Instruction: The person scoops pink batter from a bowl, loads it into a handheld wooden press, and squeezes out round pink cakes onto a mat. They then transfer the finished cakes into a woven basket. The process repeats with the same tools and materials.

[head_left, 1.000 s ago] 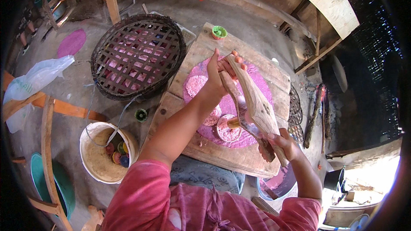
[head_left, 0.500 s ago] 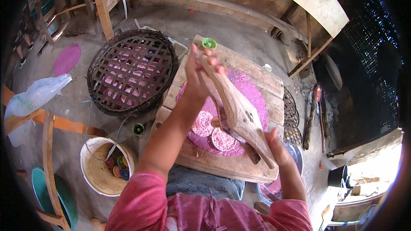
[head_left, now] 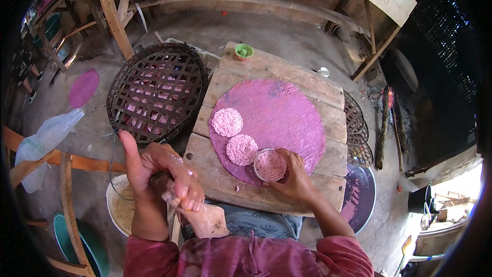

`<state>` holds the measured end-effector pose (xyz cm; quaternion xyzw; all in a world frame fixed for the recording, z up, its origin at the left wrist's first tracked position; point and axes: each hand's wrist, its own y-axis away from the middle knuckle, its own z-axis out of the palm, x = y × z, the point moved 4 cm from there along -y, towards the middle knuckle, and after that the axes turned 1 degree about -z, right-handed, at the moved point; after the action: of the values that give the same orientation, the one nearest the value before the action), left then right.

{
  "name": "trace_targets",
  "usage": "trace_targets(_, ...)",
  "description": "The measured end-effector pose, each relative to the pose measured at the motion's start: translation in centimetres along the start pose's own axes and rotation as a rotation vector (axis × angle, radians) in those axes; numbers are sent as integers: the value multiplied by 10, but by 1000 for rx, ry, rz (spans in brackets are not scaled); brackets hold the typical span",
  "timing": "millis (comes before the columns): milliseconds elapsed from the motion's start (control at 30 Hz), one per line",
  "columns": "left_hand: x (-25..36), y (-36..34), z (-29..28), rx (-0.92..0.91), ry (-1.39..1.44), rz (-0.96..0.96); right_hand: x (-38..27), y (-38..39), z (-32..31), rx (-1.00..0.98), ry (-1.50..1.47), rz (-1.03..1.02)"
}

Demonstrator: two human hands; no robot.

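Note:
My left hand (head_left: pixel 171 174) is at the lower left, off the table's edge. Its fingers curl round a pale wooden press (head_left: pixel 205 219), while the thumb points up; part of the press is hidden by the hand. On the table, my right hand (head_left: pixel 297 178) grips a round metal ring (head_left: pixel 255 171) between thumb and fingers. Pink strands (head_left: pixel 270 165) fill the ring, which rests on a round purple mat (head_left: pixel 287 118). Two flat discs of pink noodle-like strands, an upper disc (head_left: pixel 227 122) and a lower disc (head_left: pixel 242 150), lie left of the ring.
The mat lies on a plank table (head_left: pixel 318 192). A small green cup (head_left: pixel 244 51) stands on its far corner. Left are a dark woven basket (head_left: pixel 159 90), a white bucket (head_left: pixel 114 210) and a plastic bag (head_left: pixel 48 133). A basin (head_left: pixel 366 200) sits right, with burning wood (head_left: pixel 387 128) beyond.
The wooden press has swung from above the mat to the lower left, in my left hand only. My right hand has left it and taken hold of the metal ring.

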<state>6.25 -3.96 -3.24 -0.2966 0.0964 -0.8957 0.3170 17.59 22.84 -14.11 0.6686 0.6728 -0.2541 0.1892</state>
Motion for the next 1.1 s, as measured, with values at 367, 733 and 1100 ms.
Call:
trace_targets(367, -20, 7, -6, -6, -360, 103, 8, -22, -26, 16, -195, -29)
trace_targets(733, -4, 5, 4, -340, 56, -90, 30, -194, -12, -169, 28, -174)
trace_targets(1100, 94, -130, -35, -588, 19, 289, -20, -185, -61, -695, -624, -140)
